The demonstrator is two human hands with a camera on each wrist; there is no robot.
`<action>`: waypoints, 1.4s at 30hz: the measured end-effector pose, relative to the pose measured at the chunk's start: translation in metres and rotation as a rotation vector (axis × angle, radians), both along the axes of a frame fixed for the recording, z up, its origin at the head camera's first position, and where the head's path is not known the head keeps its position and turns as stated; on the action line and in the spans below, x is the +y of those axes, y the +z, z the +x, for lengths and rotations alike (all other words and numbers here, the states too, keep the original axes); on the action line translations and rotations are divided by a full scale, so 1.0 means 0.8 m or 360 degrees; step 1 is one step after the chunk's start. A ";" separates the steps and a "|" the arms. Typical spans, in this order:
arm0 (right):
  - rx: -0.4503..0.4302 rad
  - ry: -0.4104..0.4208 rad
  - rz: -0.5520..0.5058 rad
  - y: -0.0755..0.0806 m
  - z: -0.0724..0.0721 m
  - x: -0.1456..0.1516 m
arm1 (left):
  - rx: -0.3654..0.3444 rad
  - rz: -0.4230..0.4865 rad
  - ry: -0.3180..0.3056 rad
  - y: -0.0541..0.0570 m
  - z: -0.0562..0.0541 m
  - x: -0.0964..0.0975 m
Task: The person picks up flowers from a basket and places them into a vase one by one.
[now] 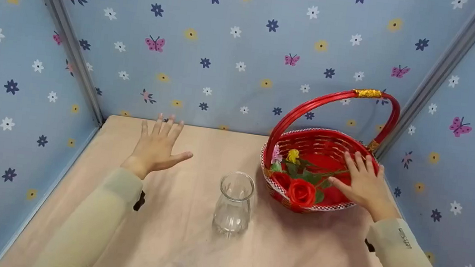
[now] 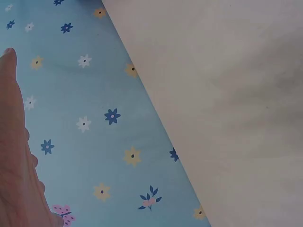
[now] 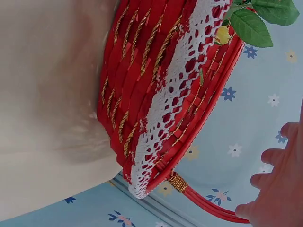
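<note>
My left hand [image 1: 155,147] hovers over the left part of the table with its fingers spread and nothing in it. My right hand [image 1: 367,185], fingers also spread, is held above the right side of a red woven basket [image 1: 273,192] and holds nothing. Inside the basket lie a red rose [image 1: 302,192], a yellow flower [image 1: 293,156] and a pink flower [image 1: 277,154] with green leaves. Between the hands stands an upright clear glass vase [image 1: 232,214]. In the right wrist view, white lace trim [image 3: 173,92] runs along the basket's rim.
A pale cloth covers the table [image 1: 177,253]. Blue flower-patterned panels [image 1: 228,60] close it in at the back and both sides, with grey posts [image 1: 66,35] at the corners. The basket's tall arched handle [image 1: 313,103] rises near the back panel.
</note>
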State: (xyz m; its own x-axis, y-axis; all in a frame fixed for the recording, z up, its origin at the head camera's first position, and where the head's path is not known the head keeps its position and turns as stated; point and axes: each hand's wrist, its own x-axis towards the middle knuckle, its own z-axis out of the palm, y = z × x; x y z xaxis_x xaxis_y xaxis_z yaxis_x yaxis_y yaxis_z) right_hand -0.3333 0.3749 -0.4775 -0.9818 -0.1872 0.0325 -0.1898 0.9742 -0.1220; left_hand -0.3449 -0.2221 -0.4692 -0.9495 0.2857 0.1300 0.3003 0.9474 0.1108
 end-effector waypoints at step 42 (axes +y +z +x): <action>0.0167 0.0169 -0.0387 -0.017 0.026 0.031 | -0.0126 0.0428 -0.0233 -0.060 0.027 0.038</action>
